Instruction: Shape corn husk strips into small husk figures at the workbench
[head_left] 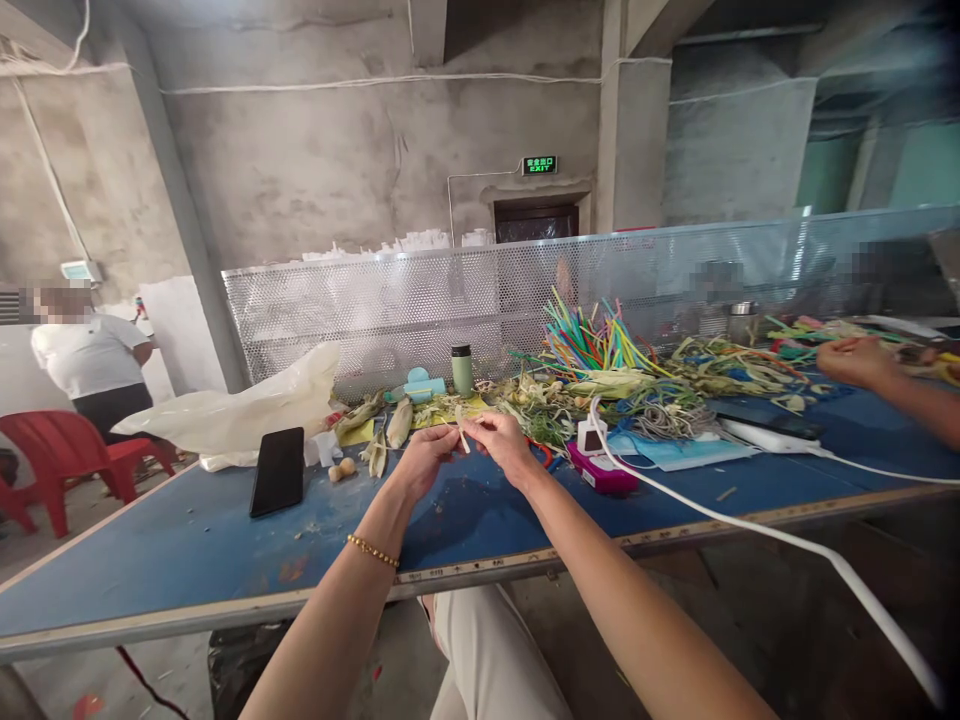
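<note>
Above the blue table, my left hand [426, 458] and my right hand [504, 446] meet at the fingertips, both closed in a pinch. Between them is a thin pale strip [463, 437], which looks like dried corn husk; its exact kind is too small to confirm. Left of my left hand lie dried husks [400, 424] and small round tan balls [343, 469]. Just beyond my hands spreads a heap of loose husk and plant fibres [536, 400]. Close by my right hand, red-and-blue handles [541, 455] lie partly hidden behind the wrist.
A black phone [277, 472] and a plastic bag [247, 405] are at left. Behind stand a green bottle [461, 372] and colourful stems [592, 335]. A white cable [720, 515] runs from a charger [591, 436] over the front edge. Another person's hand [859, 362] works at right.
</note>
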